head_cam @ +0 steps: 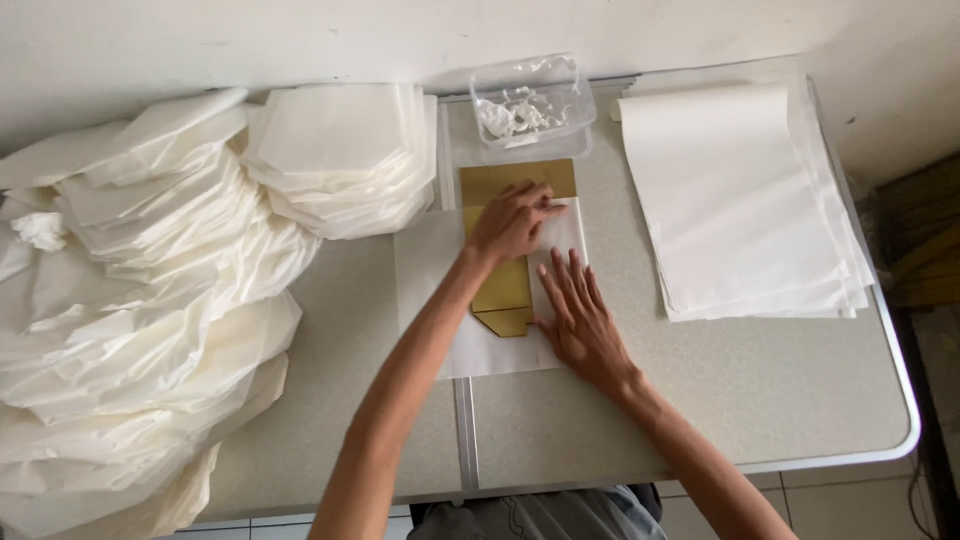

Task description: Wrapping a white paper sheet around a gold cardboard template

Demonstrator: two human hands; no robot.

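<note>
Pressed flat by both open hands, a translucent white paper sheet (440,300) was being folded over a gold card template (505,290): the left hand (512,222) held the folded flap, the right hand (580,322) smoothed it. One fold seemed made. Folded pieces (345,155) were stacked far left, flat sheets (740,200) right, a clear plastic tub (530,105) beyond.
</note>
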